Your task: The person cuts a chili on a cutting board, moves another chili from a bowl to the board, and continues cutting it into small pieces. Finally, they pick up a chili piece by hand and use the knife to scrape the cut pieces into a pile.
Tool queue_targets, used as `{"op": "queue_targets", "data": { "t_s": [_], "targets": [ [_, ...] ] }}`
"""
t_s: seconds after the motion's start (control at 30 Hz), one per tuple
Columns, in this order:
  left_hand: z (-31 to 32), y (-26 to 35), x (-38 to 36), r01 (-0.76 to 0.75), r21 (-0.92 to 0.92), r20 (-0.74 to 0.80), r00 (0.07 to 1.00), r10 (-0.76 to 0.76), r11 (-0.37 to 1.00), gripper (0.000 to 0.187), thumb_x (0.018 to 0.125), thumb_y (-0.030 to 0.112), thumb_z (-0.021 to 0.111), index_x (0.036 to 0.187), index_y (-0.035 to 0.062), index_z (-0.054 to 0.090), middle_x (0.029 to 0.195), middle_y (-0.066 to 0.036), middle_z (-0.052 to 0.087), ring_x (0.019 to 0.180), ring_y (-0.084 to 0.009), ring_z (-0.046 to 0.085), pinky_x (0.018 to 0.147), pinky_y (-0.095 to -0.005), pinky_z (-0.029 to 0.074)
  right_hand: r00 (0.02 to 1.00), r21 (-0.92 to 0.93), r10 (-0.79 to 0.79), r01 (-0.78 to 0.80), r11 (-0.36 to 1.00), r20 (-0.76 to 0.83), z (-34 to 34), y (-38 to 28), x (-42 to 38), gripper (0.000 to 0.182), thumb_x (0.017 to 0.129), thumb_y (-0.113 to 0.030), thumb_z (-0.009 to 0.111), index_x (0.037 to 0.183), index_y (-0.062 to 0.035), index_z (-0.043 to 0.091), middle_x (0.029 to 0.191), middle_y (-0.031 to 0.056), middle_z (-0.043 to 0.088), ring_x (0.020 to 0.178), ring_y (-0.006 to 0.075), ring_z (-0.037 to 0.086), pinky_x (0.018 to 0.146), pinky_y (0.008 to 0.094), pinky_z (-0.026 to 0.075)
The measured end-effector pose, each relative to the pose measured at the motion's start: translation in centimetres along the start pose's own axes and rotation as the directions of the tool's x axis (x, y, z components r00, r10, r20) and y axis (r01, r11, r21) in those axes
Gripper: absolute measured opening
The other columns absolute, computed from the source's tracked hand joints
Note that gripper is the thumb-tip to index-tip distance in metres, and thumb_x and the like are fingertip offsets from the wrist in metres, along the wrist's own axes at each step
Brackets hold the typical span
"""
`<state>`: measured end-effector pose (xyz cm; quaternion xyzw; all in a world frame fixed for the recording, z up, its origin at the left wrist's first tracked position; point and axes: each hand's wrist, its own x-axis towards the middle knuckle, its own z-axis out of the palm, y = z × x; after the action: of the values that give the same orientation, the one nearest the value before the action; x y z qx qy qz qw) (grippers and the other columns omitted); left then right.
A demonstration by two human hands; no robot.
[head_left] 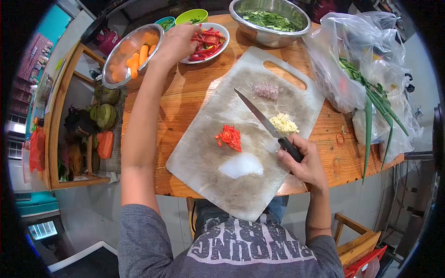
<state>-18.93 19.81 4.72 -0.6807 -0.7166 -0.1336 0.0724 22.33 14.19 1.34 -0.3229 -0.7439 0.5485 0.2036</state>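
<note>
My right hand (305, 160) is wrapped round the black handle of a knife (259, 116), its blade pointing up and left over the white cutting board (204, 125). On the board lie chopped red chili (229, 138), minced garlic (284, 123), chopped shallot (266, 91) and a white translucent heap (241, 165). My left hand (178, 44) reaches to the left edge of a white plate (224, 52) of red chilies (208, 45). Its fingertips are partly hidden, and what they may hold cannot be made out.
A metal bowl of carrots (109, 69) stands left of my left forearm. Green (191, 15) and teal (165, 21) bowls are behind. A metal bowl (271, 39) holds cut greens. Plastic bags (345, 60) with spring onions (368, 111) lie right; a rubber band (340, 139) lies nearby.
</note>
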Motion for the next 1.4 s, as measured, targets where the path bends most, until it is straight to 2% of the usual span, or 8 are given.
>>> {"op": "queue_targets", "data": {
  "t_s": [0.07, 0.2, 0.3, 0.4, 0.7, 0.9, 1.03, 1.4],
  "targets": [
    [0.8, 0.5, 0.2, -0.046, 0.053, 0.075, 0.996, 0.042, 0.998, 0.029, 0.078, -0.001, 0.063, 0.107, 0.0022, 0.067, 0.111, -0.02, 0.064, 0.105, -0.0354, 0.064, 0.09, -0.0461, 0.051, 1.0, 0.001, 0.015, -0.015, 1.0, 0.001, 0.0, 0.1, 0.0, 0.02, 0.088, -0.015, 0.073, 0.083, -0.0033, 0.059, 0.063, -0.0032, 0.049, 0.061, 0.0049, 0.043, 0.053, 0.0259, 0.036],
    [3.0, -0.2, 0.6, -0.128, -0.067, -0.119, 0.986, 0.12, 0.989, 0.027, 0.074, -0.005, 0.062, 0.099, 0.0018, 0.053, 0.113, -0.018, 0.06, 0.106, -0.0373, 0.06, 0.09, -0.0459, 0.05, 1.0, 0.0, 0.028, -0.028, 1.0, 0.001, 0.1, 0.0, -0.1, 0.019, 0.088, -0.015, 0.073, 0.083, -0.0033, 0.059, 0.063, -0.0028, 0.049, 0.061, 0.0052, 0.043, 0.053, 0.0261, 0.036],
    [3.0, -1.2, 0.0, -0.211, -0.09, -0.078, 0.976, 0.204, 0.973, 0.024, 0.076, -0.004, 0.06, 0.1, 0.0015, 0.057, 0.11, -0.017, 0.062, 0.104, -0.035, 0.062, 0.089, -0.0426, 0.05, 1.0, -0.023, 0.0, 0.0, 1.0, 0.007, 0.1, 0.4, 0.0, 0.019, 0.088, -0.015, 0.073, 0.084, -0.0031, 0.059, 0.062, -0.0022, 0.05, 0.059, 0.0054, 0.044, 0.052, 0.0263, 0.036],
    [1.9, -1.6, 0.2, -0.126, -0.216, 0.236, 0.955, 0.177, 0.968, 0.02, 0.081, -0.003, 0.057, 0.1, 0.0015, 0.06, 0.101, -0.015, 0.066, 0.099, -0.0313, 0.064, 0.086, -0.0396, 0.051, 1.0, -0.028, 0.006, -0.006, 1.0, 0.021, 0.0, 0.0, 0.0, 0.018, 0.088, -0.015, 0.073, 0.085, -0.0028, 0.06, 0.061, -0.0015, 0.052, 0.058, 0.0055, 0.047, 0.052, 0.0266, 0.037],
    [-0.8, 0.1, 1.4, 0.046, -0.265, 0.464, 0.882, 0.086, 0.963, 0.022, 0.079, 0.005, 0.067, 0.101, 0.0032, 0.061, 0.09, -0.011, 0.068, 0.083, -0.0244, 0.065, 0.077, -0.0364, 0.052, 1.0, -0.011, -0.001, 0.001, 1.0, 0.014, 0.1, 0.1, 0.0, 0.017, 0.087, -0.014, 0.073, 0.085, -0.0031, 0.061, 0.061, -0.0012, 0.055, 0.057, 0.0053, 0.048, 0.051, 0.0263, 0.038],
    [0.9, -1.0, 1.6, 0.035, -0.27, 0.251, 0.967, 0.035, 0.962, 0.029, 0.078, 0.002, 0.071, 0.107, 0.0019, 0.066, 0.093, -0.012, 0.072, 0.085, -0.0228, 0.069, 0.075, -0.0351, 0.054, 1.0, -0.032, 0.0, 0.0, 0.999, 0.017, 0.0, -0.2, 0.0, 0.017, 0.087, -0.014, 0.074, 0.086, -0.0034, 0.061, 0.062, -0.001, 0.055, 0.057, 0.0054, 0.049, 0.051, 0.0265, 0.038],
    [0.0, -1.9, 1.6, -0.027, -0.332, 0.093, 0.994, 0.062, 0.943, 0.036, 0.08, 0.002, 0.072, 0.116, -0.0014, 0.066, 0.104, -0.015, 0.072, 0.094, -0.0231, 0.068, 0.09, -0.0335, 0.053, 0.999, -0.041, 0.027, -0.026, 0.999, 0.02, 0.0, -0.1, 0.0, 0.018, 0.087, -0.014, 0.075, 0.085, -0.0033, 0.061, 0.061, -0.0007, 0.053, 0.056, 0.0059, 0.047, 0.051, 0.0264, 0.037],
    [-1.6, -0.9, 2.5, 0.071, -0.373, 0.242, 0.97, 0.024, 0.925, 0.031, 0.085, 0.016, 0.077, 0.109, -0.0015, 0.071, 0.099, -0.01, 0.073, 0.091, -0.017, 0.067, 0.087, -0.0305, 0.053, 1.0, -0.026, 0.03, -0.03, 0.999, 0.007, 0.2, 0.2, -0.1, 0.018, 0.087, -0.015, 0.075, 0.085, -0.0034, 0.061, 0.061, -0.0017, 0.053, 0.058, 0.0051, 0.046, 0.051, 0.0261, 0.037]
  ]
}}
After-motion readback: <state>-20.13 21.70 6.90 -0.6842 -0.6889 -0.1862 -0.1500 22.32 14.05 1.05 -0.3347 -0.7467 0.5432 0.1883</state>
